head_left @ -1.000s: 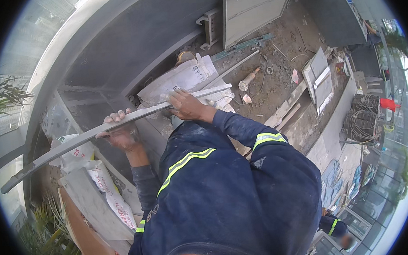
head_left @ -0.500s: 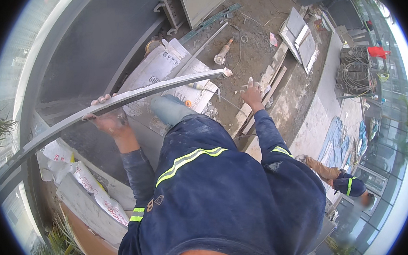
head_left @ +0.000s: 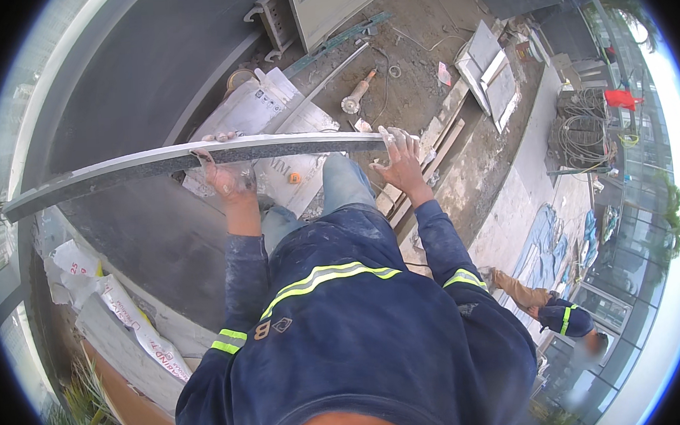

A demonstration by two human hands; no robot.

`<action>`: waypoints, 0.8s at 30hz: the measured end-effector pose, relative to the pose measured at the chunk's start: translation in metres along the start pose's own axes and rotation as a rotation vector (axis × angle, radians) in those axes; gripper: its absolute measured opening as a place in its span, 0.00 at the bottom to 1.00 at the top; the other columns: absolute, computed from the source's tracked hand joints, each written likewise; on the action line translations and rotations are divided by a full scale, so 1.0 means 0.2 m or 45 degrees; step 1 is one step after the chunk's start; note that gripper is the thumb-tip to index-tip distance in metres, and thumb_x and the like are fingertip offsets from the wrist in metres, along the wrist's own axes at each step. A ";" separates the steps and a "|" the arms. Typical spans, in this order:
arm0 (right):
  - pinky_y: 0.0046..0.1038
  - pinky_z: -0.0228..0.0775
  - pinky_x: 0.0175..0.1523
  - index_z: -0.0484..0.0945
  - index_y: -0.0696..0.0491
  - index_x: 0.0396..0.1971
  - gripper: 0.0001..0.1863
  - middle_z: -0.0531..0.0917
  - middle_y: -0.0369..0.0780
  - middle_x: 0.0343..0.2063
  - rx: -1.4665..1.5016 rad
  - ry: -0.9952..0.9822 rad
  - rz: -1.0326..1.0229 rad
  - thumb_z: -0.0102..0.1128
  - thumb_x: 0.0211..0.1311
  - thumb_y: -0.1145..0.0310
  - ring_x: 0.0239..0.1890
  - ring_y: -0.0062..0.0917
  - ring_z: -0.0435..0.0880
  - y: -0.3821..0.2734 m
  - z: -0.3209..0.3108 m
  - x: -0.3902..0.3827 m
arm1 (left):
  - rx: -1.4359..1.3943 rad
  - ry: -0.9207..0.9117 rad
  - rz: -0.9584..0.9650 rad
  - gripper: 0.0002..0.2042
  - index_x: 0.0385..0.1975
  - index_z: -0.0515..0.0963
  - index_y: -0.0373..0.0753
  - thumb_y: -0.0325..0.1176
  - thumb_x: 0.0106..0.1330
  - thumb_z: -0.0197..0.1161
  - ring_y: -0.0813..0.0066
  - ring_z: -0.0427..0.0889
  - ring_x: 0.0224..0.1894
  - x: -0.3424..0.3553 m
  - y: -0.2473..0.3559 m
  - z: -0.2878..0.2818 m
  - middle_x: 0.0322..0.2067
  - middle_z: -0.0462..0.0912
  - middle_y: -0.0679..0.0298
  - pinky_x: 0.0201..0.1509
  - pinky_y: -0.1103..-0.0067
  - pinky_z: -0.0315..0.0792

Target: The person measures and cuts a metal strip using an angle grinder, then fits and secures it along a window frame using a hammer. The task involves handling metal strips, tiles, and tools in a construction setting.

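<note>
A long narrow stone strip (head_left: 305,145), pale on its top face and dark speckled on its side, stretches across in front of me. My left hand (head_left: 230,176) is wrapped around its middle, fingers over the far edge and palm beneath. At the strip's right end, my right hand (head_left: 402,166) has its fingers over the edge and grips it. Both hands look dusty. Below the strip, partly hidden by it and my legs, lies a printed cardboard sheet (head_left: 279,127) with a small orange round thing (head_left: 295,178) on it.
An angle grinder (head_left: 358,93) lies on the dirt ahead. Grey tiles (head_left: 491,71) and wooden battens (head_left: 446,145) are to the right. White bags (head_left: 132,311) lie at lower left. Another person (head_left: 560,313) bends over at far right, near coiled cables (head_left: 583,141).
My right hand, free and raised before, has taken hold of the strip's right end. The strip has swung closer to level, its left end rising and right end lowering in view.
</note>
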State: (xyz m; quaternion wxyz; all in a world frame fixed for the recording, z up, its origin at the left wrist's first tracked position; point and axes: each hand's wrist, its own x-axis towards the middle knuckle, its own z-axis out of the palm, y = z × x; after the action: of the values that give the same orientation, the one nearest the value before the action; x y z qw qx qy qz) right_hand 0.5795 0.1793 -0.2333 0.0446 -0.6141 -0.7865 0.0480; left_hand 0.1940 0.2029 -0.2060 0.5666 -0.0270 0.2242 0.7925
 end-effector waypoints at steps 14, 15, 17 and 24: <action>0.44 0.72 0.52 0.78 0.52 0.52 0.34 0.82 0.43 0.44 0.068 -0.422 -0.338 0.79 0.43 0.56 0.50 0.41 0.83 1.58 0.35 0.17 | -0.110 0.524 -0.043 0.19 0.44 0.75 0.43 0.53 0.73 0.64 0.59 0.79 0.48 -0.13 -1.54 -0.39 0.38 0.79 0.59 0.64 0.58 0.74; 0.44 0.73 0.51 0.78 0.53 0.51 0.34 0.83 0.43 0.44 0.069 -0.455 -0.378 0.79 0.43 0.56 0.49 0.42 0.84 1.74 0.38 0.18 | -0.084 0.621 -0.069 0.20 0.45 0.74 0.42 0.54 0.73 0.64 0.59 0.79 0.49 -0.18 -1.67 -0.36 0.39 0.79 0.59 0.64 0.58 0.74; 0.46 0.74 0.51 0.78 0.54 0.50 0.33 0.83 0.43 0.43 0.125 -0.476 -0.478 0.79 0.43 0.57 0.48 0.42 0.84 2.04 0.40 0.21 | -0.043 0.791 -0.135 0.21 0.47 0.73 0.41 0.55 0.73 0.62 0.57 0.80 0.51 -0.24 -1.88 -0.26 0.40 0.79 0.57 0.66 0.57 0.74; 0.47 0.75 0.53 0.80 0.56 0.49 0.32 0.86 0.48 0.45 0.063 -0.711 -0.596 0.82 0.41 0.62 0.50 0.46 0.85 2.81 0.12 0.38 | -0.089 0.912 -0.254 0.23 0.55 0.75 0.41 0.55 0.74 0.61 0.60 0.82 0.55 -0.55 -2.61 -0.30 0.49 0.82 0.58 0.64 0.55 0.77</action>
State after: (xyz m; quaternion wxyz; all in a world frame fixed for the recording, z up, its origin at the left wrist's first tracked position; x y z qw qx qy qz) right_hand 1.0975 0.3885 -0.3293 -0.1472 -0.3795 -0.8862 0.2214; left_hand 0.6954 0.2167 -0.3967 0.5254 -0.3435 0.3774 0.6808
